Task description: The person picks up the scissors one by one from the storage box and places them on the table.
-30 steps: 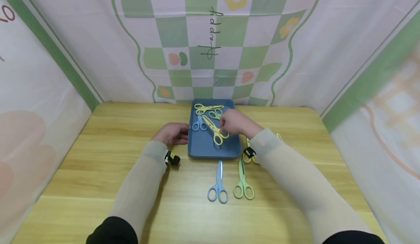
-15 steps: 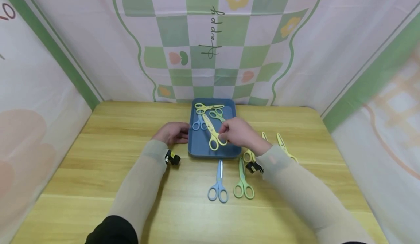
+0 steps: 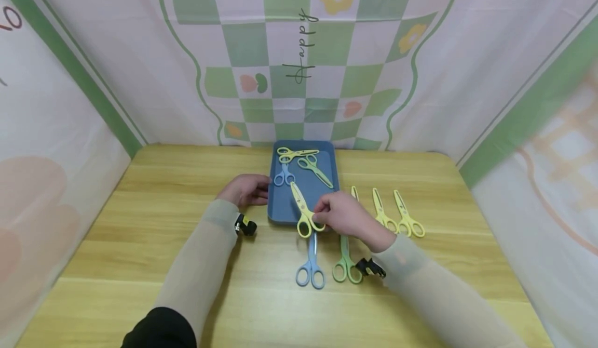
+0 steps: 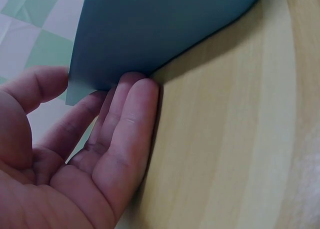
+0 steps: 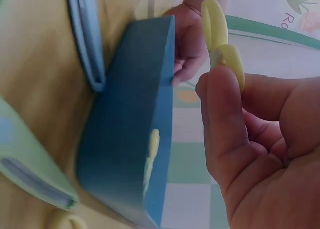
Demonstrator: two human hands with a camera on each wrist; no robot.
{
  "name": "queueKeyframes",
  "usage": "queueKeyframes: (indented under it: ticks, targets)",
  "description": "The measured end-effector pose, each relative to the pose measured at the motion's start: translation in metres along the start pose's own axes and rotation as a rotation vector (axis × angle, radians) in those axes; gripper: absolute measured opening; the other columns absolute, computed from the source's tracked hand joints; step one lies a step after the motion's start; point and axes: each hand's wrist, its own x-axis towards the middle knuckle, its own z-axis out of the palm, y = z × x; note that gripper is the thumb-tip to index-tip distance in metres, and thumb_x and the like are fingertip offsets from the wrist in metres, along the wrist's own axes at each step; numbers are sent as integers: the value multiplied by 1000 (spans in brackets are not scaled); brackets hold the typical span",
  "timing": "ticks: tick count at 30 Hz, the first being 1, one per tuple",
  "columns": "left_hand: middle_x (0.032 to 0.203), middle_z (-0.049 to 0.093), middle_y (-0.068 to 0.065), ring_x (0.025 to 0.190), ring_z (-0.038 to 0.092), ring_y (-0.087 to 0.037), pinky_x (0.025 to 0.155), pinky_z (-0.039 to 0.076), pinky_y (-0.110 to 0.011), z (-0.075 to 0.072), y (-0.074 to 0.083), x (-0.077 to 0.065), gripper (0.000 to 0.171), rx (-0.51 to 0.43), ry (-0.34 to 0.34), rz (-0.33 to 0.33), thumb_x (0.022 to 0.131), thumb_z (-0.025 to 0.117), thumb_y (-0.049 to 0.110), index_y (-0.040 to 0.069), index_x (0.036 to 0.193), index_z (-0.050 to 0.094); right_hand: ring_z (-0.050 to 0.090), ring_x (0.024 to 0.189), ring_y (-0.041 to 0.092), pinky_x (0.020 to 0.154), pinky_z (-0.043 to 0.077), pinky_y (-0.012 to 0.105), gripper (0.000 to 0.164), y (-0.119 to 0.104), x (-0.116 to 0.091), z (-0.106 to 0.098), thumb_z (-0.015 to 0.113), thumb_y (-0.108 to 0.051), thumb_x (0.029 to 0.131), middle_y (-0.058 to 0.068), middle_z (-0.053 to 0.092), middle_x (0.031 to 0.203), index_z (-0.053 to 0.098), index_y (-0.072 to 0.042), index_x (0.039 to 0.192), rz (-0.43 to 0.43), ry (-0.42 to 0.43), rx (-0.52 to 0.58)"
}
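My right hand [image 3: 343,213] pinches a pair of yellow scissors [image 3: 299,197] by one handle loop, over the tray's near edge, blades toward the far left. Close up in the right wrist view, thumb and fingers grip the yellow handle [image 5: 215,26]. The blue tray [image 3: 279,210] holds other yellow scissors [image 3: 301,154], green scissors [image 3: 320,175] and blue scissors [image 3: 284,169]. Against its left wall my left hand [image 3: 247,189] rests its extended fingertips; in the left wrist view the thumb is at the tray's edge [image 4: 75,84].
In front of the tray lie blue scissors [image 3: 312,254] and green scissors [image 3: 344,254], side by side on the wooden table [image 3: 187,265]. Several yellow scissors [image 3: 403,213] stand in a row to the right, partly covered by the right hand. A patterned cloth [image 3: 289,41] hangs behind the table.
My right hand has brought the yellow scissors from inside the tray back toward me, across its near edge, uncovering the green scissors. The left hand has stayed at the tray's side.
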Motion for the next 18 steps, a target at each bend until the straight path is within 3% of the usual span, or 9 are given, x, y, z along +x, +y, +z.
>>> queueKeyframes:
  ticks: [18]
  targets:
    - [115,65,-19,97,66,-28,84,58,-39,0,0,-1,31,-3,3,5,97,63,16,-3,121,61,61,61,15,54,53,32,4,0,-25,28,75,-12,86,-6,64,69,72,-12,84,7,-21,38]
